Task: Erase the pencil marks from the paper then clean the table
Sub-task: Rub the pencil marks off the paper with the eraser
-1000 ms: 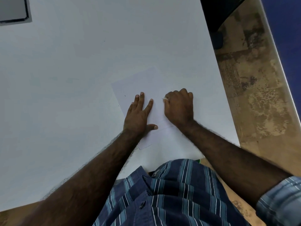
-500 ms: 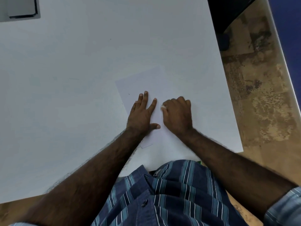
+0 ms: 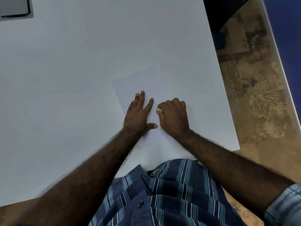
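White paper (image 3: 140,82) faint on table (image 3: 81,62), L hand (image 3: 138,115) flat, R hand (image 3: 173,116) grip pinching mostly hidden eraser (image 3: 158,109)

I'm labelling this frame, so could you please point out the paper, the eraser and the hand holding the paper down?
paper (image 3: 138,82): head view, bare far part of the sheet.
eraser (image 3: 158,109): head view, white tip showing.
left hand (image 3: 138,115): head view, back of hand.
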Demonstrator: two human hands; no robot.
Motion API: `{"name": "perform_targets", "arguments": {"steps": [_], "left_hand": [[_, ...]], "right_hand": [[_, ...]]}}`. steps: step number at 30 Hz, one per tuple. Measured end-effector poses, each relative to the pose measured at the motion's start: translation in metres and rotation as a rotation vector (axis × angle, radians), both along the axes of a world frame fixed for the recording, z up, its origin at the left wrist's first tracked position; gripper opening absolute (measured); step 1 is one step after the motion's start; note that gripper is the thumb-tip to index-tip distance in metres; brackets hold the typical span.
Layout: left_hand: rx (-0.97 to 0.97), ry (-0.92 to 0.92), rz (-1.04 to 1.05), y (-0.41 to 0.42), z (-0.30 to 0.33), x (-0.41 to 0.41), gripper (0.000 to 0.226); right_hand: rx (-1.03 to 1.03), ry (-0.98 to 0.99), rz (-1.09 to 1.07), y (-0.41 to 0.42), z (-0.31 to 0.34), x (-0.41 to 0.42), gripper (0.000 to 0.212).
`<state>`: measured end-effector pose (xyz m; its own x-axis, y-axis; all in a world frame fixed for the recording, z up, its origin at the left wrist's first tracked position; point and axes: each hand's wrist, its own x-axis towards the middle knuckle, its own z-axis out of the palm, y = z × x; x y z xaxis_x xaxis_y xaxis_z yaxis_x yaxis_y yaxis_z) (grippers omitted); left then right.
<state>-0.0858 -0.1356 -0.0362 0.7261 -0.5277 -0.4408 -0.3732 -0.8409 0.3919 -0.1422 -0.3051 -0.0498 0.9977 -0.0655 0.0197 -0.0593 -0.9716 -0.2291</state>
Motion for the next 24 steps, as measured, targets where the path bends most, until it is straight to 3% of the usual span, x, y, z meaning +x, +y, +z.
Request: {"name": "perform_targets", "arguments": {"steps": [7,11,24], "left_hand": [[0.019,0.013,0.006,-0.003,0.004,0.0,0.117],[0.032,0.015,0.012,-0.003,0.004,0.0,0.117],[0.05,0.014,0.044,-0.016,0.006,0.002,0.119]], "right_hand": [[0.019,-0.013,-0.213,-0.022,0.003,0.041,0.017],[0.216,0.107,-0.35,-0.028,0.013,0.045,0.018],[0.156,0.116,-0.122,-0.029,0.013,-0.01,0.008]]}}
